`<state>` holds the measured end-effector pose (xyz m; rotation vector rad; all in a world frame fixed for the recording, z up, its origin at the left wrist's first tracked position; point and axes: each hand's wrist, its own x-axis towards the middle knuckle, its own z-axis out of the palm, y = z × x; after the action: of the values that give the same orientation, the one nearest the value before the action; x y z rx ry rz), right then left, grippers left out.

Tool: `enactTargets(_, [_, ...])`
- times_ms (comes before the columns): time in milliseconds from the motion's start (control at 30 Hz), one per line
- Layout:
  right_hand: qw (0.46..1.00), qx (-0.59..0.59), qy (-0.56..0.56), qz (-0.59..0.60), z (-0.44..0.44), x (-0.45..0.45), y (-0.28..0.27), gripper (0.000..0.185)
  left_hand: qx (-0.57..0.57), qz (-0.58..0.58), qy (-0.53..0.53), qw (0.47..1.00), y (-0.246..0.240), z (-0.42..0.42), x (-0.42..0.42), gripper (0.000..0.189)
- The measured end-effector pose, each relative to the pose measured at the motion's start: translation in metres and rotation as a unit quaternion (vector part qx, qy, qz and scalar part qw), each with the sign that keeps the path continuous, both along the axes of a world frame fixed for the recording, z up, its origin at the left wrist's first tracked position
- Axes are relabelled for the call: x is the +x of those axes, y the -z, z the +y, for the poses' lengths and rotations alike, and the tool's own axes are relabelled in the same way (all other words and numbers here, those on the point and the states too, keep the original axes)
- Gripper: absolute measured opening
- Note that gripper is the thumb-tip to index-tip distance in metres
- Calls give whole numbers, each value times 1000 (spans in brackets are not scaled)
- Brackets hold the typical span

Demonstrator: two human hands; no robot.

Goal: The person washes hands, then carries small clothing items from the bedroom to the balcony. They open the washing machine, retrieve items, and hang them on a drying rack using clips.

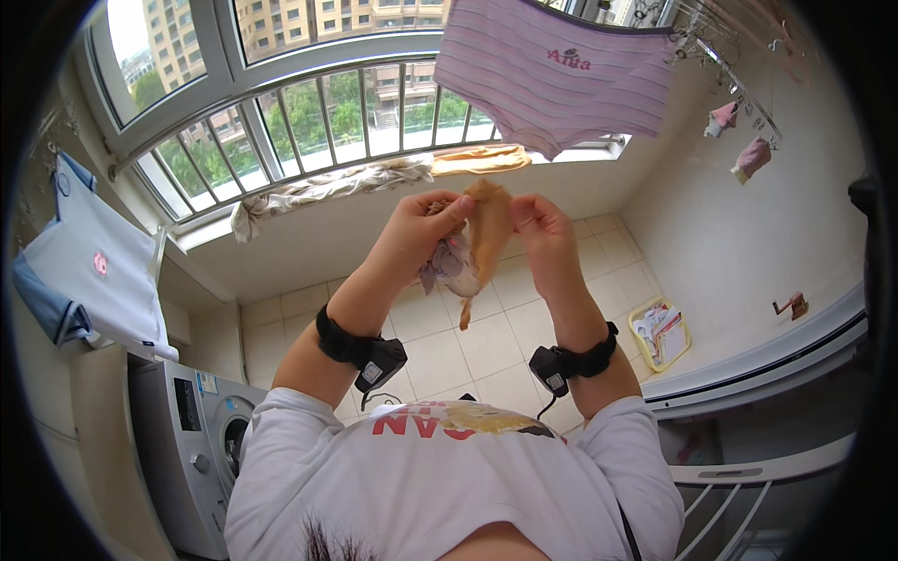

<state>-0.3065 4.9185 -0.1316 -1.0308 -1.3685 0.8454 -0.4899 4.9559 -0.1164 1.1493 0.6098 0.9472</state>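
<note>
My left hand grips a bunch of small cloth pieces in front of my chest. Among them are a crumpled grey-purple cloth, which looks like a sock, and a long tan cloth, perhaps a stocking or sock. The tan piece hangs between my two hands, with a narrow end dangling below. At its upper right edge, my right hand pinches the fabric between thumb and fingers. Parts of the bunch are hidden by my left fingers.
Pink striped underpants hang ahead by a clip rack. Twisted cloths lie along the window railing. A white and blue shirt hangs left above a washing machine. A yellow basket stands on the tiled floor, right.
</note>
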Motion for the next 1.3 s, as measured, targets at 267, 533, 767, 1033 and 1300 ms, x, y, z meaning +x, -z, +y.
enactTargets(267, [1000,18,11,12,-1,1,-15,25,-34,-73,48,996,-8,1,21,25])
enactTargets(533, [999,37,21,18,1,22,-17,17,-39,-91,73,992,-7,0,38,28])
enactTargets(767, [994,83,53,54,-1,34,-29,20,-24,-110,55,992,-15,-6,43,26])
enactTargets(1033, [997,31,55,39,-1,36,-36,26,-6,-34,54,998,-31,2,49,22])
enactTargets(1300, [997,18,78,18,6,36,-38,30,17,-17,70,997,-36,14,50,24])
